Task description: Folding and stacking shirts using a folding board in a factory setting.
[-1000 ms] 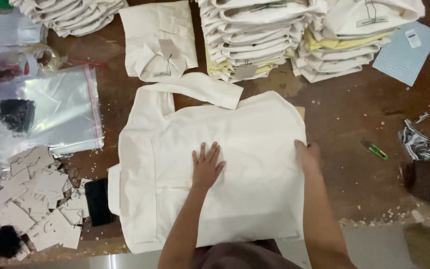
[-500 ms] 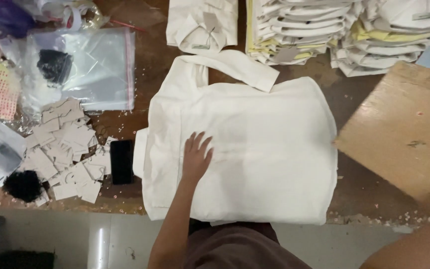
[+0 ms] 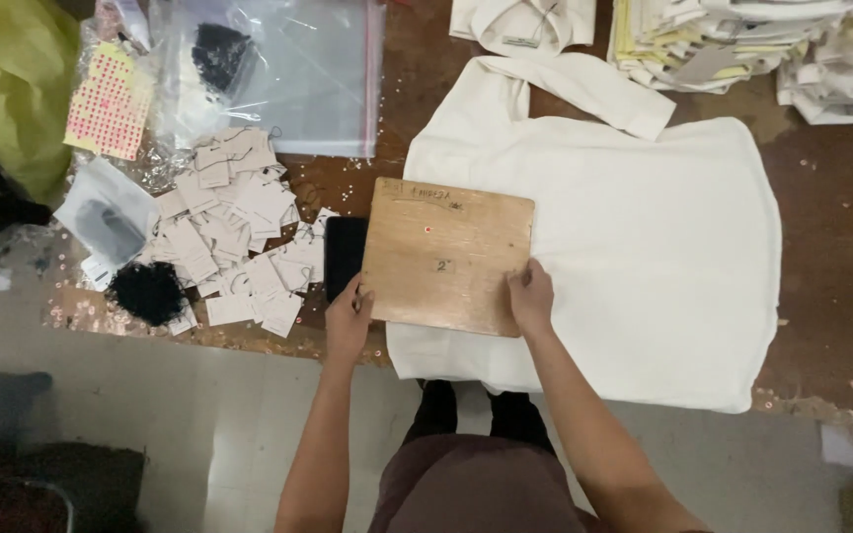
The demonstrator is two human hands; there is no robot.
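- Since the earlier frames, wooden board (image 3: 448, 255) has come from off to the right of the garment onto its left part; left hand has left the cloth and now grips the board.
- Board: flat, rectangular, light brown, lying on the left half of the cream garment (image 3: 644, 257), its left edge overhanging the cloth toward a black phone (image 3: 344, 255).
- Left hand (image 3: 348, 318): at the board's lower-left corner, fingers clamped on the edge.
- Right hand (image 3: 530, 296): at the board's lower-right corner, fingers curled together over the edge, pressing on board and cloth.
- Garment: spread flat on the brown counter (image 3: 831, 227), a folded strip at its top, above the board.
- Left of the board: phone just beside it, then a scatter of pale paper tags (image 3: 239, 232), a black bundle of strings (image 3: 147, 292) at the counter's near edge.
- Up-left of the board: clear plastic bags (image 3: 293, 84), a red-dotted sticker sheet (image 3: 109, 102).
- Up-right of the board, beyond the garment: stacks of folded cream garments (image 3: 742, 44).
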